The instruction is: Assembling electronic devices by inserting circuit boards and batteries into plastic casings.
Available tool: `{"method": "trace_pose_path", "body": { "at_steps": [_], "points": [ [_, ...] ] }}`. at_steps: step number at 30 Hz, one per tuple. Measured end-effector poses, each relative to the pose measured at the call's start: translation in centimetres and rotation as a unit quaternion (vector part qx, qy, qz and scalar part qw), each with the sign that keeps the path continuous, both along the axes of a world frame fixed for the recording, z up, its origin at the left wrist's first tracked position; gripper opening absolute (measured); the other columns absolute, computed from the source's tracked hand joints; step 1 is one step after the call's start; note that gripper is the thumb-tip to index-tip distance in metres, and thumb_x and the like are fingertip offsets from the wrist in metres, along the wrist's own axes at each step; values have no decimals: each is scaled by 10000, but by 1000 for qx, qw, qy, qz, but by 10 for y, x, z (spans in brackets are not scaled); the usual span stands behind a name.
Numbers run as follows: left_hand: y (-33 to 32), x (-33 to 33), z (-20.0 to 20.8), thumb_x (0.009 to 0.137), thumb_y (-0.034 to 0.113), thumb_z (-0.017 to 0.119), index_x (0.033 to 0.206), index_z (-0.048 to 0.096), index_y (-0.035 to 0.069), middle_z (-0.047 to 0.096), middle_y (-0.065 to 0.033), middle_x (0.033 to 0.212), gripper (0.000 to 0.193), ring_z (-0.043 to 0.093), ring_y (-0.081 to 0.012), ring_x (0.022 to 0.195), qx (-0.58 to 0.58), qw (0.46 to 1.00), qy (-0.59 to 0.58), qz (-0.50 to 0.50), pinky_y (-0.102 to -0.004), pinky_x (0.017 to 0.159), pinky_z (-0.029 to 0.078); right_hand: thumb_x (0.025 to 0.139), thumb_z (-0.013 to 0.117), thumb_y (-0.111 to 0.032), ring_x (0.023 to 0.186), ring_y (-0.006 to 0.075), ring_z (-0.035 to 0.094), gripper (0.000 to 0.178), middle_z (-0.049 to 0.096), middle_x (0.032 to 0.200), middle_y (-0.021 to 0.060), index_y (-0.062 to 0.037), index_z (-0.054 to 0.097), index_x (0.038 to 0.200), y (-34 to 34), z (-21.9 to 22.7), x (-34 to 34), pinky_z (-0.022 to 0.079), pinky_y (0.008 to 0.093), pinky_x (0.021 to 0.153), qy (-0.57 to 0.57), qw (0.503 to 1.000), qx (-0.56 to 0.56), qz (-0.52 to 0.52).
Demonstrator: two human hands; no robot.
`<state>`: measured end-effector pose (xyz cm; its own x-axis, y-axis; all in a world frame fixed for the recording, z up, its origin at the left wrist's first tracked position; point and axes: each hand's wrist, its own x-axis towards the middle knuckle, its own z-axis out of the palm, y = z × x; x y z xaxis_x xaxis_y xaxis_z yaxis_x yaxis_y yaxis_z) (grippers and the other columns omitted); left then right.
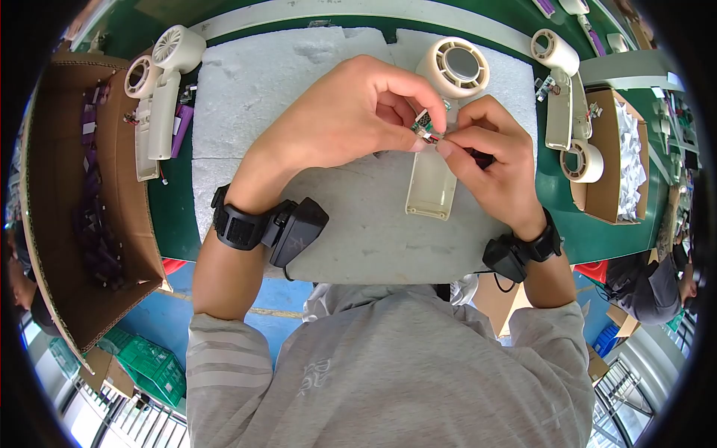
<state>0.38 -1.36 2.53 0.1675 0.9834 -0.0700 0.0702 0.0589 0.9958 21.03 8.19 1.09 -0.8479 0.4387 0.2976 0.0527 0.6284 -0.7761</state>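
Circuit board [423, 125] over foam pad [261, 89] (green bench)

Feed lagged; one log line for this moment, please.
left hand: pinching small circuit board | right hand: pinching same board | below: open cream fan housing on foam mat

Open brown cardboard box [71, 201] far left, purple parts inside; smaller brown carton [606, 157] right, white pieces inside.

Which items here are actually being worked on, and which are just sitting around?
In hand:
- small circuit board, pinched between left hand and right hand
- open fan shell lying under the hands on the foam pad

Lying about:
- fan shells at left
- fan shells at right
- cardboard box of purple parts
- box of white parts
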Motion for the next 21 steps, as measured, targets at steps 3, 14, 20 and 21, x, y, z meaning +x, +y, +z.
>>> {"method": "trace_pose_path", "body": {
  "at_steps": [3,14,20,21],
  "points": [
    [0,2,-1,786,-86,679,1000,683,4,680,-40,949,232,618,-86,858,-12,1000,-8,10,-253,763,530,775,712,7,696,141,540,70,551,886,69,32,685,834,-1,1,0,421,240,580,-7,1000,1,-2],
    [-1,14,-6,777,-34,631,1121,701,66,706,-100,942,365,650,-144,777,102,992,32,73,-286,744,544,792,717,18,732,146,584,96,584,921,90,31,682,880,2,-1,-1,466,251,606,20,999,31,16],
    [-2,17,0,779,-38,631,1123,680,28,691,-99,1004,353,643,-139,821,92,988,89,85,-288,770,539,808,709,39,701,81,614,242,625,915,63,25,632,1037,-7,-4,-2,478,194,565,25,994,-54,-91],
    [-2,17,3,792,-54,623,1150,662,16,679,-79,1053,367,630,-115,864,58,991,83,84,-278,803,531,808,709,39,701,81,614,242,625,915,63,25,632,1037,-8,-4,-3,478,194,565,24,994,-53,-92]
  ]
}}
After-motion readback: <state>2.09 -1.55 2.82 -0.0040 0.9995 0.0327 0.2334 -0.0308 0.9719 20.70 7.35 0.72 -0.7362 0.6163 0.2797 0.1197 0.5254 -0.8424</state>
